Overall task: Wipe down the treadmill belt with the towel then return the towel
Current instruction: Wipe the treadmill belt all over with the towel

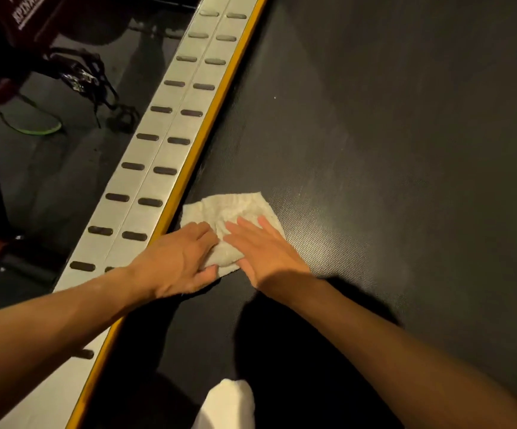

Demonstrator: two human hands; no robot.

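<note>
Hands [175,263] [266,252] on towel [235,209], crosswise on belt [374,119]

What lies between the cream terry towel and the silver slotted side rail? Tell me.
Only the narrow yellow edge strip runs between the cream terry towel and the silver slotted side rail, as the head view shows.

Gym or fitness room, indicated by a wide black treadmill belt [374,119] edged by a yellow strip [217,109] and a silver side rail [145,181] set with dark grip pads [165,170]; a red exercise machine [31,17] with strapped pedals [81,76] is seen on the dark floor [50,174] alongside
</note>
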